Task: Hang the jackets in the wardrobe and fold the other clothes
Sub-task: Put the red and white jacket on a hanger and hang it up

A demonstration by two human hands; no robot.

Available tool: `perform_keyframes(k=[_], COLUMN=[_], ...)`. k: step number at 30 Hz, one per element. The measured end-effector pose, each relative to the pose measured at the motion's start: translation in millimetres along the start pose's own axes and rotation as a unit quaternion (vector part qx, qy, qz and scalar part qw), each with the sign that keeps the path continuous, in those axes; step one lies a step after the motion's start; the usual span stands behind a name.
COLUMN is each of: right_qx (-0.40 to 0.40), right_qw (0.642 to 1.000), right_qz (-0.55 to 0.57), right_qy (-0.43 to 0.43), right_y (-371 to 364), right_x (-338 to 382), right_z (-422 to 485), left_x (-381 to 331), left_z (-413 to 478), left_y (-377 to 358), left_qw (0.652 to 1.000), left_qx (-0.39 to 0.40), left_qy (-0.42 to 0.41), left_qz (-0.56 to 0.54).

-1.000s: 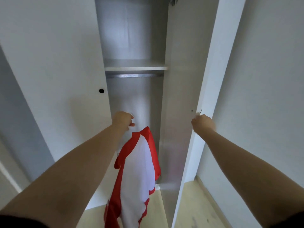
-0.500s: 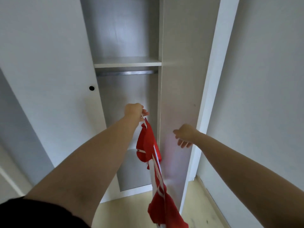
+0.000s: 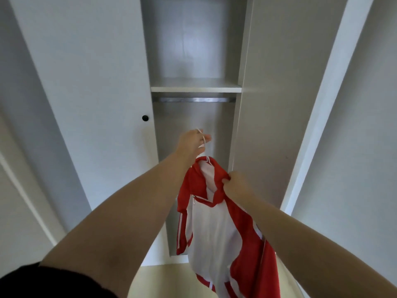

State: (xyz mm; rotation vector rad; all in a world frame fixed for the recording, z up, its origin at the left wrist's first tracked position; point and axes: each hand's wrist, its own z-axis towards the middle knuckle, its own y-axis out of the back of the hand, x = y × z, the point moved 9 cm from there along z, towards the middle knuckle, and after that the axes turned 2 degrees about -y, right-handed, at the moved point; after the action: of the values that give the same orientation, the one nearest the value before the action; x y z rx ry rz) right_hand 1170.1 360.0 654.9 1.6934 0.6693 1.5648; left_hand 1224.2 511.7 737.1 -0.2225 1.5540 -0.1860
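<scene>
**Jacket Raised Toward the Rail, Not Yet Hung**

Held up before the open wardrobe (image 3: 194,61): a red-and-white jacket (image 3: 214,224), on a white hanger (image 3: 202,136) whose hook sits curled in the fingers of the left hand (image 3: 192,144). Pinched in the right hand (image 3: 235,182), the red collar fabric near the shoulder. Above, well clear of the hook, the metal rail (image 3: 194,100) under the shelf (image 3: 196,88), bare along the length in view. Judged from this: hanging under way but unfinished, hook yet to be lifted over the rail; other jackets and the clothes for folding out of sight, their progress impossible to tell. Compared with half a second ago: right hand off the open right-hand door (image 3: 277,104) and onto the garment, fingers closed rather than spread; jacket turned from edge-on to front-facing and carried higher.
</scene>
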Motion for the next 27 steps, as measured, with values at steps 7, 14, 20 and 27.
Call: perform_keyframes(k=[7,14,20,27], right_qx=[-0.043,-0.002,0.018,0.022], right_qw=[0.997,0.989,0.988,0.983], right_qz=[0.038,0.110,0.114,0.149], right_qy=[-0.048,-0.096,-0.101,-0.101], right_y=[-10,-53,-84,-95], right_x=[28,89,128,141], right_z=[79,176,239,268], left_x=[-25,-93,-26,16], left_z=[68,147,219,262], left_y=[52,137,110,144], left_qw=[0.973,0.693,0.255,0.075], left_qx=[-0.012,-0.196,0.060,0.117], left_qy=[-0.085,-0.287,-0.278,-0.099], left_qz=[0.216,0.631,0.924,0.985])
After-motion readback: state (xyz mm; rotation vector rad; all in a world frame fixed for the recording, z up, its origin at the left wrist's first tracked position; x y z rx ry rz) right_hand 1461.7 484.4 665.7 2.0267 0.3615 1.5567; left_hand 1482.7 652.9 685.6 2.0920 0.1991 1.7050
